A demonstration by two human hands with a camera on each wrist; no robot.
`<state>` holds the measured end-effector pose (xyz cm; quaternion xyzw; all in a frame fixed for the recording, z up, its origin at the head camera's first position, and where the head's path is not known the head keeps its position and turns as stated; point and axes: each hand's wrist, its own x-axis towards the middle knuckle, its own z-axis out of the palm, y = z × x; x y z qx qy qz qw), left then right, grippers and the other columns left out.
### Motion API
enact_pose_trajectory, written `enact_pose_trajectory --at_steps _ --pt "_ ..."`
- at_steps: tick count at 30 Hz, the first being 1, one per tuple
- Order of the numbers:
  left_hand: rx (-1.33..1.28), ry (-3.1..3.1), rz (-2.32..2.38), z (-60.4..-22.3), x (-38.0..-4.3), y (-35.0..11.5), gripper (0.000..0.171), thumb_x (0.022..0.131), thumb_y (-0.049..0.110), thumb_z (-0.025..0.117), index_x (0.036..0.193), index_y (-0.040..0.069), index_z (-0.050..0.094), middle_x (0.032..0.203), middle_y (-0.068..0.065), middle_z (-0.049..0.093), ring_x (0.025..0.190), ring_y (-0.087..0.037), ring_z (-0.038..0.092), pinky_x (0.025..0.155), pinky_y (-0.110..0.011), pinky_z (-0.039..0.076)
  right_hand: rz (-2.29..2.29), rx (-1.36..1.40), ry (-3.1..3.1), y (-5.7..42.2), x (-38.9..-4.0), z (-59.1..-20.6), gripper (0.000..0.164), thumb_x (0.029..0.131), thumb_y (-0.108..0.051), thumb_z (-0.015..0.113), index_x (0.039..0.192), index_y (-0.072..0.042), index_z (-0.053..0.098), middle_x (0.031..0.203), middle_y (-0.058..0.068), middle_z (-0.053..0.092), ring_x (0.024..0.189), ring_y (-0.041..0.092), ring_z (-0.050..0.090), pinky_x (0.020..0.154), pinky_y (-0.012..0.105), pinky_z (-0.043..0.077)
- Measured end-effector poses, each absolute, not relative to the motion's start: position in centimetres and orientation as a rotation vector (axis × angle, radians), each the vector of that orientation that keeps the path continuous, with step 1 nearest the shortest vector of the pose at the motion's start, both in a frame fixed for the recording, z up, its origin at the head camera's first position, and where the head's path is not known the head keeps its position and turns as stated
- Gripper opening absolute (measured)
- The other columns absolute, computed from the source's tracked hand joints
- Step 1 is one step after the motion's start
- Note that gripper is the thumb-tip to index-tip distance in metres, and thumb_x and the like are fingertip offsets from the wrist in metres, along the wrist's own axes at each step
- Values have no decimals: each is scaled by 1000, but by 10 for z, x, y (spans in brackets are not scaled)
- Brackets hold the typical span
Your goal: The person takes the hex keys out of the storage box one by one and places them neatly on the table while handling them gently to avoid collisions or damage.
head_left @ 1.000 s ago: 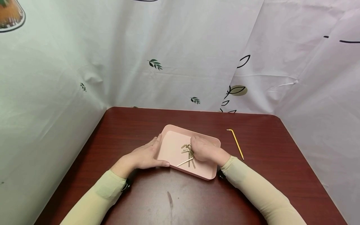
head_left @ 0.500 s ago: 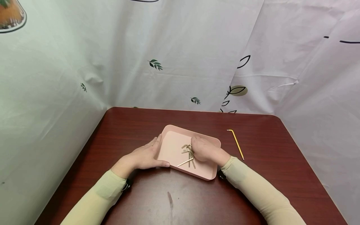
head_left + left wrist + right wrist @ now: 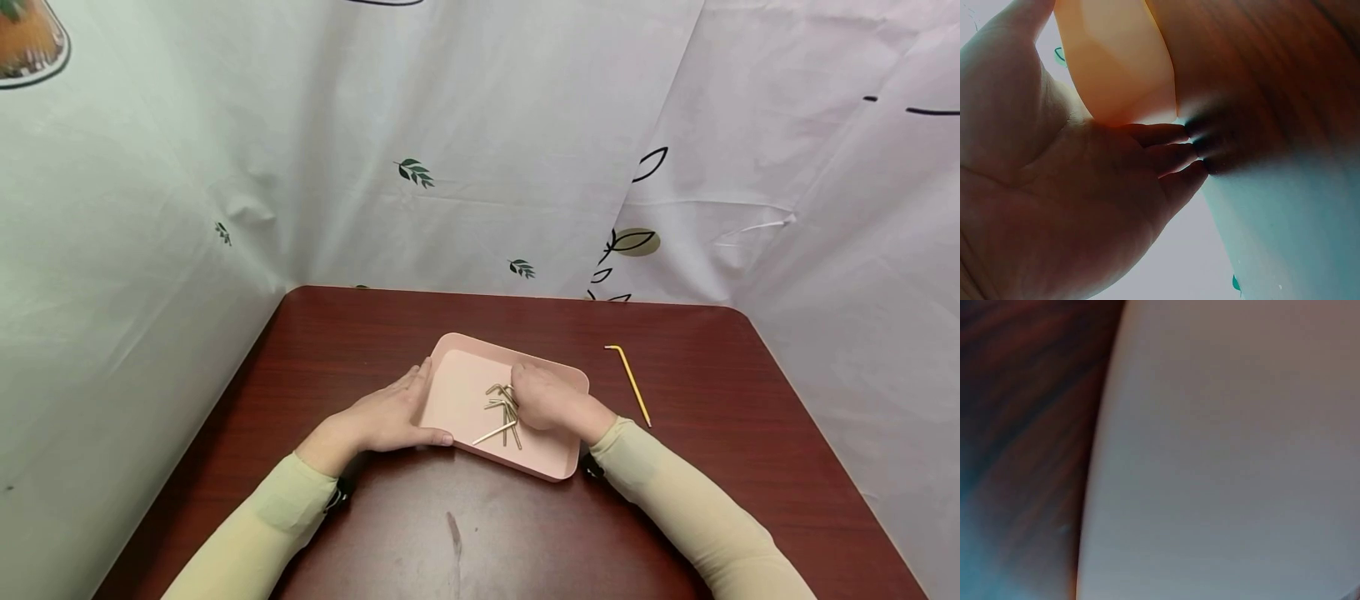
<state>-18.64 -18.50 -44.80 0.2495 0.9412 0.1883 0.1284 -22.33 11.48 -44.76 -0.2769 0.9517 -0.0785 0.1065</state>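
A shallow pink tray (image 3: 468,367) lies at an angle in the middle of the table. Several brass-coloured hex keys (image 3: 495,432) are heaped in it, right of its middle. My left hand (image 3: 382,417) braces the tray's left end, fingers straight along the outer wall and thumb at the near rim. In the left wrist view, the left hand's fingers (image 3: 1166,156) reach past the tray's wall (image 3: 1122,62). My right hand (image 3: 551,400) reaches over the tray's right side with curled fingers down at the heap. Its fingertips are hidden, so I cannot tell whether they pinch a key.
A yellow L-shaped hex key (image 3: 632,385) with bare metal ends lies on the dark red table (image 3: 712,400), right of the tray. White printed sheeting (image 3: 480,208) hangs behind the table and along both sides. The tray's pale surface (image 3: 1222,450) fills most of the right wrist view.
My right hand and a few of the keys beside it have shifted very slightly to the right. The left hand and the tray stay in place.
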Motion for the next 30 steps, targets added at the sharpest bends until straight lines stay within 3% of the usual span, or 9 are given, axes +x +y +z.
enact_pose_trajectory --at_steps 8,16,30 --pt "720 2739 546 -448 -186 -185 136 94 78 73 174 -10 7 182 -29 13 167 -46 22 130 -57 32 -215 -801 2822 117 -224 -447 10 104 -2 62 109 4 57 94 12 60 93 27 64 92 45 57" --pt "722 2743 542 -449 -186 -186 137 93 81 71 174 -10 7 182 -29 14 167 -45 23 130 -57 33 -180 -768 2837 119 -225 -448 15 107 -6 62 113 7 58 99 16 62 98 29 65 98 48 57" --pt "725 2738 544 -449 -187 -185 136 94 78 73 174 -10 7 182 -28 13 167 -45 23 130 -57 33 -59 -746 2935 122 -220 -442 21 101 -8 69 114 5 61 107 18 67 97 30 70 89 45 61"
